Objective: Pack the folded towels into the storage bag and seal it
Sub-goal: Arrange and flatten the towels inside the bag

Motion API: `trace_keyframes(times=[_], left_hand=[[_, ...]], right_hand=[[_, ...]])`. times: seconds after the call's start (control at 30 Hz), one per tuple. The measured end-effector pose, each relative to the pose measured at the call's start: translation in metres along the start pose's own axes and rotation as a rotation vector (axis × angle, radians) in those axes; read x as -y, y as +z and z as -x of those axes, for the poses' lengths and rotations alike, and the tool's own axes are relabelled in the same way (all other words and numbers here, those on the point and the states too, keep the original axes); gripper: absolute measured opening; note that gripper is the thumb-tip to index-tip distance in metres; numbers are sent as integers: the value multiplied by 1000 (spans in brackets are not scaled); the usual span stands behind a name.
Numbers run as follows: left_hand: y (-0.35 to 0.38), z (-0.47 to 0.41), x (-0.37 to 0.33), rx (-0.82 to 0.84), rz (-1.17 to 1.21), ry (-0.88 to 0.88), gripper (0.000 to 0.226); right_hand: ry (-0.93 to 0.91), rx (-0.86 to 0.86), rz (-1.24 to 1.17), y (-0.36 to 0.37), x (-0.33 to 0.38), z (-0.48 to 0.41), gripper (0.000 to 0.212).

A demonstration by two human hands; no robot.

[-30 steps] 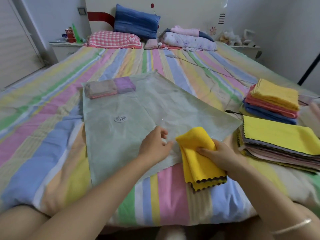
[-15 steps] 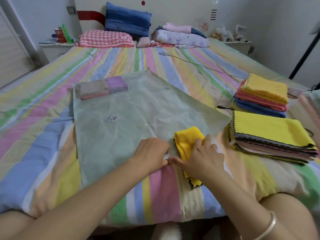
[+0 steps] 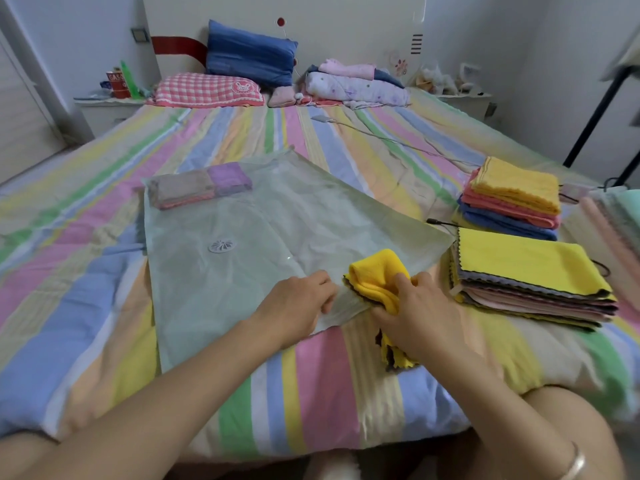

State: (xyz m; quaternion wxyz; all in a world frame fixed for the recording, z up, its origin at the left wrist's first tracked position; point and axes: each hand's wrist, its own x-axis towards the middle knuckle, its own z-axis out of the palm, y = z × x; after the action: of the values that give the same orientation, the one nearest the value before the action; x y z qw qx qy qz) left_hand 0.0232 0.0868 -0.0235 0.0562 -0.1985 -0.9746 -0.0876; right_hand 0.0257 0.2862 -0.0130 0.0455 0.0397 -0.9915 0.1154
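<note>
Gripping a folded yellow towel [image 3: 375, 271], the right hand [image 3: 419, 317] has its fingers [image 3: 401, 284] curled tightly over the cloth's near half, thumb side tucked under, so the rounded fold points away from the person and the dark scalloped edges hang out below the palm. The towel sits at the near right part of the storage bag [image 3: 270, 237], touching its wrinkled open edge; whether the tip is already inside the mouth cannot be told.

Just beside it, the left hand [image 3: 296, 304] rests on the same near edge of the bag, its fingers [image 3: 323, 280] bent narrow and pinching the plastic, which bunches into small creases between the two hands.

The bag is translucent, pale green, and lies flat on the striped bed [image 3: 104, 271], with a round white valve [image 3: 222, 245] near its middle. In its far left corner lie packed towels [image 3: 199, 187], grey, pink and purple, seen through the plastic.

On the bed to the right, well apart from the bag's mouth, stands a pile of folded towels [image 3: 512, 199], yellow on pink on blue. Nearer the person lies a flat stack of cloths [image 3: 526, 268] with a yellow one on top.

At the head of the bed are a blue pillow [image 3: 249, 53] and a pink checked pillow [image 3: 207, 90].
</note>
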Motion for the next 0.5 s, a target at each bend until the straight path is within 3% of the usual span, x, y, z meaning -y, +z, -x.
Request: trace_keyframes(times=[0.13, 0.23, 0.37, 0.5], left_hand=[[-14, -7, 8, -158, 39, -119, 39], [-37, -9, 9, -248, 101, -86, 42], [-67, -2, 4, -312, 178, -40, 44], [-87, 16, -13, -271, 381, 70, 48]], right_hand=[[-160, -33, -181, -23, -3, 8, 36], [-300, -29, -112, -35, 11, 19, 33], [-277, -26, 59, -29, 39, 7, 30], [-147, 38, -48, -17, 65, -26, 38]])
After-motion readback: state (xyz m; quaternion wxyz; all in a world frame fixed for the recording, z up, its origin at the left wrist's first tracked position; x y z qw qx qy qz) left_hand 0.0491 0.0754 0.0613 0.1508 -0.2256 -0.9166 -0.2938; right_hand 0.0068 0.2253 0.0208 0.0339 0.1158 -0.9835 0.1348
